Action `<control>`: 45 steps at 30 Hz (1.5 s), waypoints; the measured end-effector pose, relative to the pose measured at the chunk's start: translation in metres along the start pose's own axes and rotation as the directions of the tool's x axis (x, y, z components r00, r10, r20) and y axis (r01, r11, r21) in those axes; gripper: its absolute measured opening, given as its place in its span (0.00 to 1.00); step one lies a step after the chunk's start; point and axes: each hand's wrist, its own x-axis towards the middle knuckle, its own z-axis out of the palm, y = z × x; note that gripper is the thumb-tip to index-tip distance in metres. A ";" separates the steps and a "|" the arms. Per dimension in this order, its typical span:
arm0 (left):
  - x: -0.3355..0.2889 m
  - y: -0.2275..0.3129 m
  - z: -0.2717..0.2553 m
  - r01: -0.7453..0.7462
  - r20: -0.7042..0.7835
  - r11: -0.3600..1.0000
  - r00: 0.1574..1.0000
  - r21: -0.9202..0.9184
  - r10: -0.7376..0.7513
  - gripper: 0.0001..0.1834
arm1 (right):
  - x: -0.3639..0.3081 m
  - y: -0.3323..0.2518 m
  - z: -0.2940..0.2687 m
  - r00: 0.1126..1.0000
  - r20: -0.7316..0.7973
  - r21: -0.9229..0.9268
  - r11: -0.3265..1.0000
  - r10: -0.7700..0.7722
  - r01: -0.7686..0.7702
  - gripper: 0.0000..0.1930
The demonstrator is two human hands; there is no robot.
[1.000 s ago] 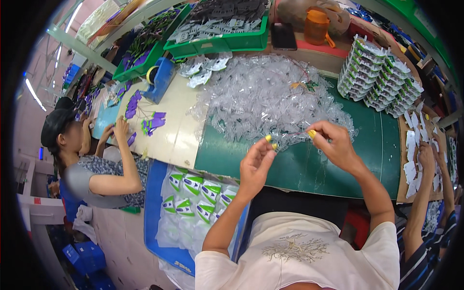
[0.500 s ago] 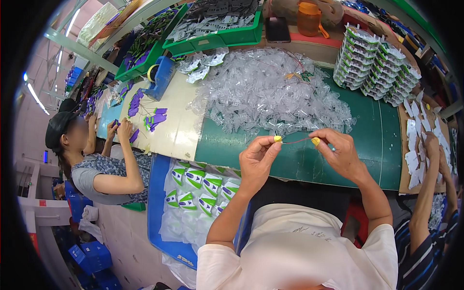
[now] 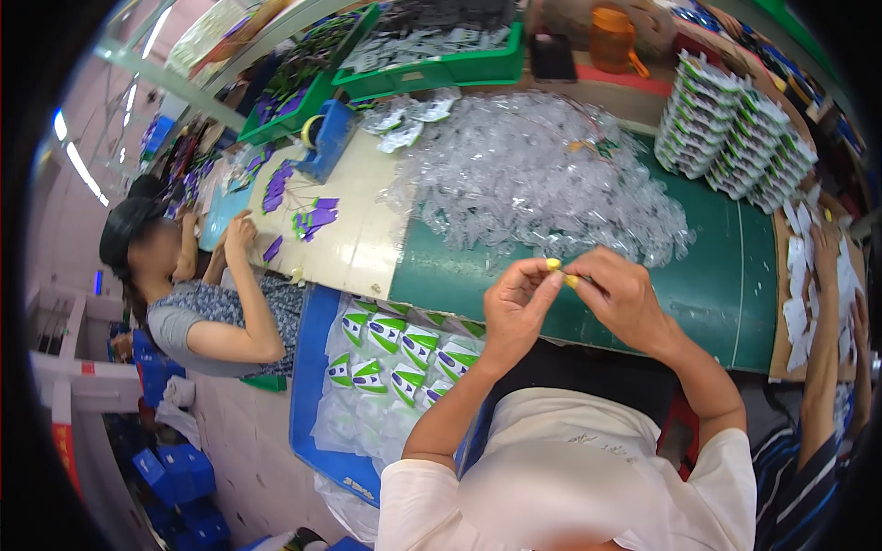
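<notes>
My left hand [image 3: 519, 308] is closed in a pinch over the front part of the green work surface [image 3: 717, 275]. My right hand [image 3: 620, 298] is pinched close beside it, the fingertips almost meeting. Yellow covers wrap fingertips on both hands. The thin red wire seen between them a moment earlier is now hidden by the fingers. Just beyond my hands lies a big heap of clear plastic parts [image 3: 542, 184]. A short red wire and a small yellow-and-green piece [image 3: 588, 147] rest on that heap.
At my left, a blue bin [image 3: 308, 413] holds white-and-green parts in clear bags. Stacked white-green trays [image 3: 703, 119] stand back right. Green crates [image 3: 441, 73], an orange bottle [image 3: 613, 41] and a tape dispenser [image 3: 329, 147] line the back. Co-workers sit on both sides.
My right hand has moved left to meet my left hand, and the red wire no longer shows stretched between them. The whole view has shifted slightly.
</notes>
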 end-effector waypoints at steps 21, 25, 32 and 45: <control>0.063 0.009 -0.077 0.488 0.404 0.872 0.790 0.044 -0.462 0.27 | -0.001 0.014 0.027 0.944 0.182 0.230 0.921 0.277 -0.315 0.05; 0.173 0.005 -0.164 -0.037 -0.039 0.765 0.996 0.643 0.081 0.28 | -0.028 0.022 -0.002 0.850 0.149 0.239 0.816 0.504 -0.526 0.04; 0.338 -0.012 -0.239 0.538 -0.715 0.537 0.672 0.649 0.191 0.50 | -0.067 0.018 -0.012 0.686 0.073 0.177 0.668 0.724 -0.723 0.02; 0.279 -0.056 -0.273 0.316 -0.464 0.600 0.880 0.735 0.105 0.36 | -0.068 0.039 0.010 0.698 0.105 0.171 0.678 0.709 -0.715 0.04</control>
